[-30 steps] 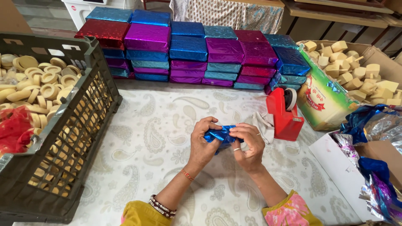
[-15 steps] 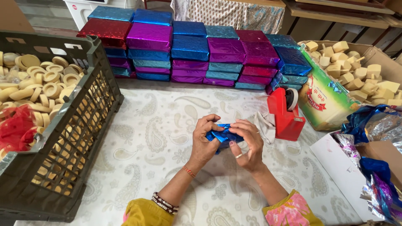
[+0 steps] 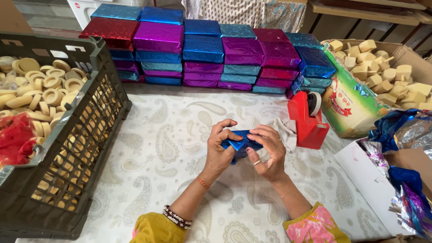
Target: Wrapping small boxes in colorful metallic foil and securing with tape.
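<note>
My left hand [image 3: 221, 150] and my right hand [image 3: 269, 150] both grip a small packet wrapped in shiny blue foil [image 3: 239, 143] above the middle of the white paisley tablecloth [image 3: 166, 153]. Fingers of both hands press the foil's folded edges. Only part of the blue foil shows between the fingers. A red tape dispenser [image 3: 308, 119] stands just right of my right hand, with a strip of clear tape hanging near it.
A dark plastic crate [image 3: 76, 153] full of round yellowish pieces stands at the left. Stacks of foil-wrapped boxes in blue, purple and red [image 3: 211, 51] line the back. A cardboard box of pale blocks [image 3: 382, 76] sits at the right, loose foil sheets [image 3: 405, 180] below it.
The hands and the blue packet stay in about the same place; the fingers have shifted slightly on the foil folds.
</note>
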